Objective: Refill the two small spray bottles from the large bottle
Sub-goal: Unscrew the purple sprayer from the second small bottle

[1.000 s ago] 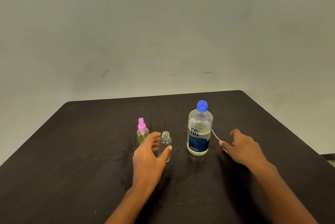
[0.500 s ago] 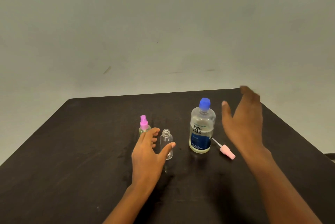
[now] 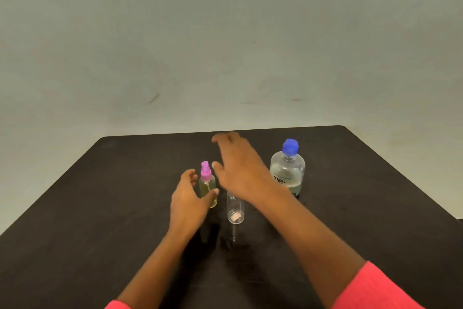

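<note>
A small spray bottle (image 3: 208,184) with yellowish liquid and a pink spray cap stands on the dark table (image 3: 100,208). My left hand (image 3: 188,199) wraps around it, thumb across its front and fingers behind. Just to its right stands a clear small bottle (image 3: 235,211); my right wrist hides its neck, and a pinkish patch shows through its base. My right hand (image 3: 238,166) hovers above and behind both small bottles, blurred, fingers spread, holding nothing. The large clear bottle (image 3: 288,173) with a blue cap stands to the right, partly behind my right forearm.
A plain pale wall rises behind the table's far edge (image 3: 225,132). The table's rounded far corners lie at the left and right. The loose spray head seen earlier is out of sight behind my right arm.
My right hand swung left from beside the large bottle to above the small bottles. My left hand shifted from the clear bottle to the pink-capped one. The view tilted slightly.
</note>
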`<state>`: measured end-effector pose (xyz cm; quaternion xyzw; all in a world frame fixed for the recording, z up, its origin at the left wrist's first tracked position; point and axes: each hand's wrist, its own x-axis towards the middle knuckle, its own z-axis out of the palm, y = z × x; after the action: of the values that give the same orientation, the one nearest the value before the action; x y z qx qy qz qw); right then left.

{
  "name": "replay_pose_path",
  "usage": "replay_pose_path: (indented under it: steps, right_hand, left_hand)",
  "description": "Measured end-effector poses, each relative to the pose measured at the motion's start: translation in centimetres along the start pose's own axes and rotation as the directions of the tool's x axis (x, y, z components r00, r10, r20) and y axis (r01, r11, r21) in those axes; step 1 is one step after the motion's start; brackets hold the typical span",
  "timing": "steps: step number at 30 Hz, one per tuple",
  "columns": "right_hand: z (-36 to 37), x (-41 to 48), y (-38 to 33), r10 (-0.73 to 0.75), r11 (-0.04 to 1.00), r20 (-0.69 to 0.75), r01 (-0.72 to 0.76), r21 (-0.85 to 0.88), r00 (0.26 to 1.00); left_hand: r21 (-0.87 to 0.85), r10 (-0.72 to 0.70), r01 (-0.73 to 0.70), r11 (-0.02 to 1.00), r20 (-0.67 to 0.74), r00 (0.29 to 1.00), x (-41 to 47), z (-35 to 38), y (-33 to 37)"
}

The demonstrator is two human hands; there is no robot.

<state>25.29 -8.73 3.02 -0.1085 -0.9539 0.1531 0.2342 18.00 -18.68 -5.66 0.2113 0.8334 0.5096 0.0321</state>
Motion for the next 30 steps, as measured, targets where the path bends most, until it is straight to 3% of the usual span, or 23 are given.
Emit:
replay_pose_path:
  steps: [2, 5, 14, 20, 30]
  right_hand:
    - [1.3, 0.0, 0.0, 0.018, 0.998, 0.126, -0.01, -0.065, 0.992]
    - [2.6, -0.2, -0.3, 0.027, 0.996, 0.198, -0.011, -0.084, 0.98]
    - [1.1, -0.2, -2.3, 0.078, 0.992, 0.106, -0.088, 0.089, 0.991]
    - [-0.6, -0.5, -3.1, 0.019, 0.985, 0.16, -0.046, 0.165, 0.987]
    - [-1.6, -1.2, -1.9, -0.174, 0.978, 0.27, 0.134, 0.161, 0.947]
  left_hand:
    - [0.001, 0.004, -0.004, 1.0, 0.024, 1.0, -0.1, 0.1, 0.1]
    - [-0.014, 0.047, -0.047, 0.999, 0.004, 0.999, -0.4, -0.1, 0.2]
    - [-0.077, 0.15, -0.159, 0.984, -0.111, 0.982, -2.1, -2.1, 1.0]
    - [0.046, 0.244, -0.239, 0.97, -0.161, 0.956, -2.9, -3.4, 1.5]
    - [0.04, 0.288, -0.288, 0.957, 0.013, 0.958, -3.4, -4.4, 0.9]
